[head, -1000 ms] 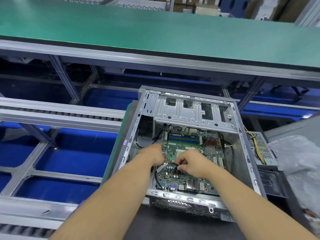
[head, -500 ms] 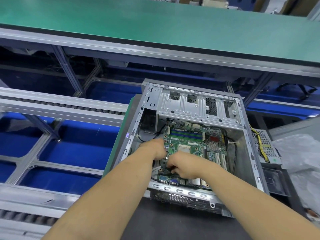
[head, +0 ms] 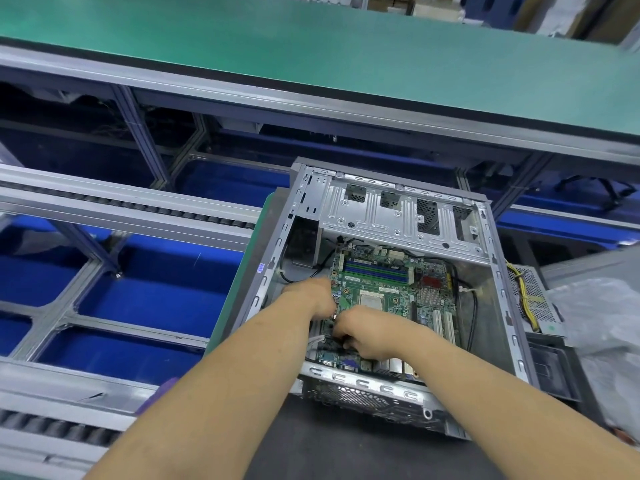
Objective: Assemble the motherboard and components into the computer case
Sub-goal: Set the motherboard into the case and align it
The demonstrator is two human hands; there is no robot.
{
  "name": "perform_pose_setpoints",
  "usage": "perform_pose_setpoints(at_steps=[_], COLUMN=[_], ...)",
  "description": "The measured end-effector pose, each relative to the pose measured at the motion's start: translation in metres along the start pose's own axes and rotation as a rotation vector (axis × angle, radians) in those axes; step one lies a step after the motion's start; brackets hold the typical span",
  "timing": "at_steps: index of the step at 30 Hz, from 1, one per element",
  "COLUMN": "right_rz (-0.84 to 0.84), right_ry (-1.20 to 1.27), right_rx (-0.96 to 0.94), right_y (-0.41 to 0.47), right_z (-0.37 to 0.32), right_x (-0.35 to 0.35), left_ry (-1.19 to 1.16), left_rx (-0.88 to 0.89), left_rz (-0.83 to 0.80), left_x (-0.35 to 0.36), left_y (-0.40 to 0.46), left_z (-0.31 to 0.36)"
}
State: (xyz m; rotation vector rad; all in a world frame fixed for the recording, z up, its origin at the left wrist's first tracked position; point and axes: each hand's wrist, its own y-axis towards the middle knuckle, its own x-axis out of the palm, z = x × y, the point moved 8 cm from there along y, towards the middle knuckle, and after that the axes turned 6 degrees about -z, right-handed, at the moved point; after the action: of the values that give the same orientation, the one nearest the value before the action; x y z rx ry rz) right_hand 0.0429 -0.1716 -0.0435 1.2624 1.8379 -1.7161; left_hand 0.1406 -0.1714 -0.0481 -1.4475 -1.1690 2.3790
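An open grey computer case (head: 498,306) lies on its side on a dark mat. A green motherboard (head: 394,296) sits inside it, with blue memory slots at its far end. My left hand (head: 311,299) reaches down at the board's left edge, its fingertips hidden. My right hand (head: 367,336) is close beside it over the board's near left part, fingers curled and pinching a black cable (head: 341,339). A white connector (head: 317,339) sticks out just left of my hands.
A power supply (head: 535,299) with yellow wires lies to the right of the case, beside a clear plastic bag (head: 602,323). A green conveyor belt (head: 311,57) runs across the back. Roller rails (head: 121,206) and blue bins (head: 149,289) fill the left.
My right hand has slid left and nearer along the board, covering the black cable loop seen before. My left hand stays at the board's left edge. The view has shifted slightly.
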Motion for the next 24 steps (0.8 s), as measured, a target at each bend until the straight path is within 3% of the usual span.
perform_pose_setpoints(at_steps=[24], right_rz=[0.024], right_ry=[0.032], right_rx=[0.018], right_y=[0.0009], right_z=[0.0049], right_x=[0.0009], left_ry=[-0.010], left_rx=[0.019], left_rz=[-0.015], left_x=[0.0031], left_y=[0.0031], left_z=[-0.0012])
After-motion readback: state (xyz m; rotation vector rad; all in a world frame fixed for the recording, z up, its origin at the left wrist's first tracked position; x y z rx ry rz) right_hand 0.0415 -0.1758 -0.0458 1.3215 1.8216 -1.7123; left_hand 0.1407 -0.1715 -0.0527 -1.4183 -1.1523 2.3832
